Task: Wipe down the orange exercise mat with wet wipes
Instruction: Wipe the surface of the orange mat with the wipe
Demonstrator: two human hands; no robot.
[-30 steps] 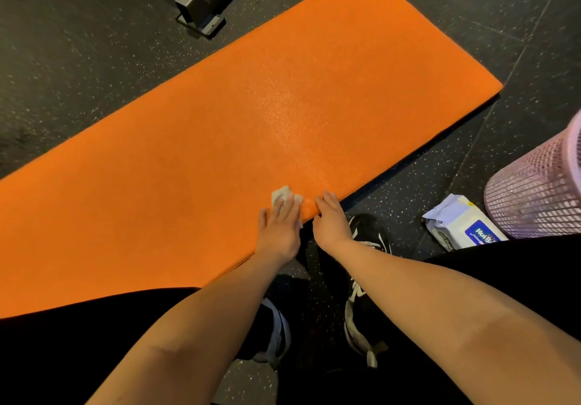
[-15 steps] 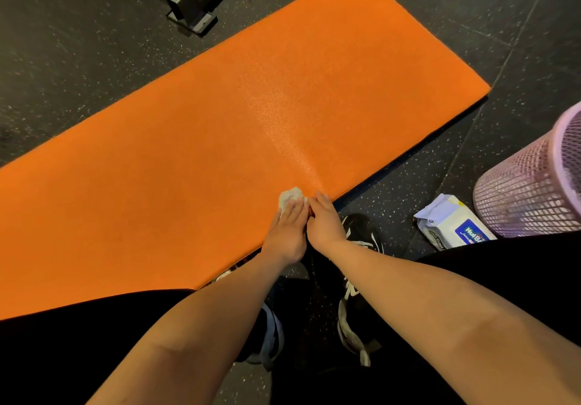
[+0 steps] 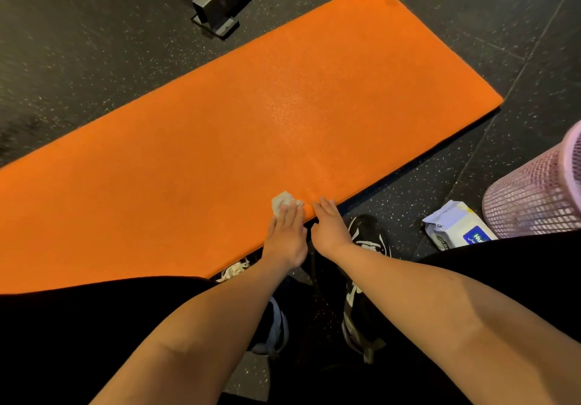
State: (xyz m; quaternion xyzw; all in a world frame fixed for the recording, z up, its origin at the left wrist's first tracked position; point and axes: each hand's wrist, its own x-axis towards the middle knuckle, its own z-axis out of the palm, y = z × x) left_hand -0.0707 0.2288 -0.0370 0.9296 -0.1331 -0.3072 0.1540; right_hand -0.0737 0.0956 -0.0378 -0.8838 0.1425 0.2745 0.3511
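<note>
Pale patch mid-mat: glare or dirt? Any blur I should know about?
Head view: the sparkly pale patch on the orange foam exercise mat looks like light glare, not dirt; head view, far left: the dark speckled rubber floor is streaked with blur.

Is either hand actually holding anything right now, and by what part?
Nothing is gripped. The left hand presses a crumpled wipe onto the orange mat with straight fingers over its near part; the right hand rests empty on the mat's edge.

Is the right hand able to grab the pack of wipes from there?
Probably yes. The right hand is empty, and the pack of wipes lies uncovered on the floor to its right; only a black shoe sits between.
</note>
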